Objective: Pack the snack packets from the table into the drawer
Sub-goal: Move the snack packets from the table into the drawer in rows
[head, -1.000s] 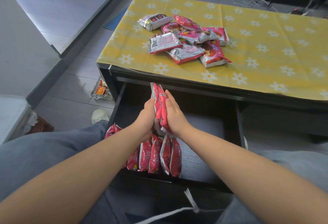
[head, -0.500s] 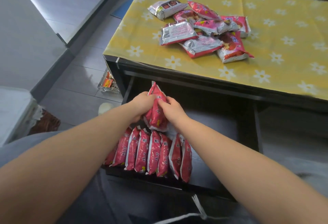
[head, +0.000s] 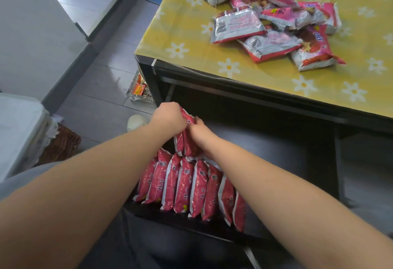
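Observation:
My left hand [head: 169,117] and my right hand [head: 202,133] both grip a pair of red snack packets [head: 187,141], held upright just behind a row of several red packets [head: 187,187] standing on edge at the front left of the open dark drawer [head: 265,151]. A loose pile of several pink, red and silver snack packets [head: 270,24] lies on the table's yellow flowered cloth [head: 265,73], above and to the right of my hands.
The drawer's right half is bare grey floor. On the tiled floor left of the table sit a glass dish with small items [head: 139,91], a white shoe [head: 136,121] and a wicker basket [head: 60,145]. My grey-trousered legs fill the bottom.
My hands have lowered the held packets toward the left rear of the standing row. The view has tipped down and moved closer to the drawer.

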The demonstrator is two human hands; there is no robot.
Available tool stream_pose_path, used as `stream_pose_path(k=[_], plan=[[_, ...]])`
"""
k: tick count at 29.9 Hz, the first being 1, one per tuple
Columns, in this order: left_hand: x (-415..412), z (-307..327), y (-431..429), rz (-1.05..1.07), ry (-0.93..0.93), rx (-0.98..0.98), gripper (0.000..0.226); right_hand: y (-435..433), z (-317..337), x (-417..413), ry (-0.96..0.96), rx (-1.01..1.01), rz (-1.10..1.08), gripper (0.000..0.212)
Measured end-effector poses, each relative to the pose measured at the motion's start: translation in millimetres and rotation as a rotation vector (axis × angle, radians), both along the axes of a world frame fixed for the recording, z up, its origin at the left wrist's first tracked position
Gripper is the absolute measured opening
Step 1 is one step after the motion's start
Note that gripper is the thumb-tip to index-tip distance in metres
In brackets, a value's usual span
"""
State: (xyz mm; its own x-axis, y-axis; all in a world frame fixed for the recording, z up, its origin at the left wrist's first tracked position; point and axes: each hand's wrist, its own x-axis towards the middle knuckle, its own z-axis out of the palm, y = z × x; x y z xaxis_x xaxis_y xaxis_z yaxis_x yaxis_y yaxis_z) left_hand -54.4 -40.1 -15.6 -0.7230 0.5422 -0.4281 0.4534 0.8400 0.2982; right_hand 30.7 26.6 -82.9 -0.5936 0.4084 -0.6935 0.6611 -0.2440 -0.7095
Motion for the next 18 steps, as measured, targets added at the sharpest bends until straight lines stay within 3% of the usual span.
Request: stream_pose_path(k=[2,5,9,12,14,16,18], plan=[[-5.4,1.6,-2.8,-0.008,0.009,0.003,0.013,-6.6,-1.4,-7.1,0.019,-0.095,-0.064,0.079],[-9.5,3.8,-7.0,0.023,0.060,0.043,0.038,-20.9,1.8,-18.2,0.114,-0.302,-0.248,0.085],[-13.0,7.5,-12.4,-0.006,0.061,0.018,0.049,-35.7,-3.0,-40.4,-0.002,-0.288,-0.323,0.075],[-13.8,11.5,-18.5,-0.014,0.029,-0.038,0.036,-43.0,-9.0,-38.1,-0.046,-0.152,-0.253,0.067],[-11.5,12.4,-19.6,-0.002,0.016,-0.081,0.029,-45.8,-7.3,-35.5,-0.056,-0.100,-0.196,0.074],[-7.5,13.4,-19.0,-0.003,0.017,-0.088,0.034,-44.7,-2.4,-35.8,-0.087,-0.035,-0.030,0.089],[-5.6,13.2,-18.8,0.005,0.015,-0.069,0.043,-40.4,-1.0,-31.9,-0.090,0.019,0.091,0.089]])
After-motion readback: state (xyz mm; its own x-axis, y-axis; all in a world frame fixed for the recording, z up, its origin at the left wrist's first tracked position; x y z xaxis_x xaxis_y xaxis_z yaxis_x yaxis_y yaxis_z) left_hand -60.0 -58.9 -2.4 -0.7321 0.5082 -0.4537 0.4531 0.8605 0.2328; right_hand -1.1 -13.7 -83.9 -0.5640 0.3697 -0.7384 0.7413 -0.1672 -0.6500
